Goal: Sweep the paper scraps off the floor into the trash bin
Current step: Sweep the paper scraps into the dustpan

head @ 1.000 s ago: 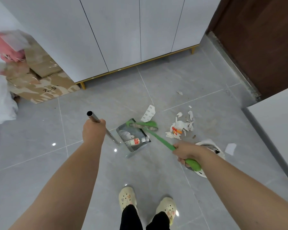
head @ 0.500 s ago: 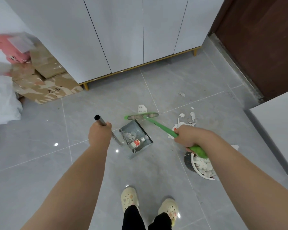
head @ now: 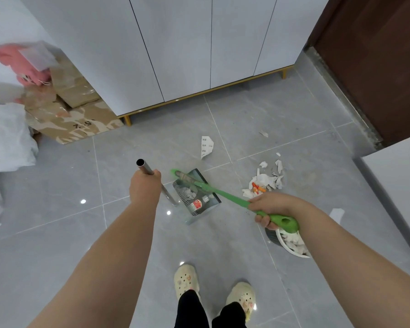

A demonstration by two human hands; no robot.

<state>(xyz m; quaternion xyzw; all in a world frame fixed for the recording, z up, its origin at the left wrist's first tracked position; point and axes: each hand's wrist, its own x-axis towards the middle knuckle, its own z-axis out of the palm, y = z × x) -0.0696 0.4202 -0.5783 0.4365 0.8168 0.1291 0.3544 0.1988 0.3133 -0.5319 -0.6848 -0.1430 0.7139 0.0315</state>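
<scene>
Green plastic forms the long-handled hand broom [head: 223, 192]. Its handle is grasped by the right hand [head: 270, 208], fingers curled round it, and its bristle head is laid over the far edge of the grey metal dustpan [head: 210, 201]. The dustpan's bare steel tube handle [head: 144, 167] is clenched in the left hand [head: 144, 189], and the pan is set on the grey tiled floor [head: 282, 110]. A few scraps and a red-labelled piece are already held in the pan.

The sweeping step is judged to be in hand and roughly half done. A heap of torn white paper scraps [head: 266, 181] is left on the floor just right of the pan, a printed white strip [head: 207, 146] lies beyond it, and smaller bits are scattered farther off. The next move is judged to call for the broom to be carried past the heap and drawn back toward the pan.

The white-rimmed trash bin [head: 291, 246] is largely hidden under the right forearm, so its fill cannot be fully judged. The broom head is blurred.
</scene>
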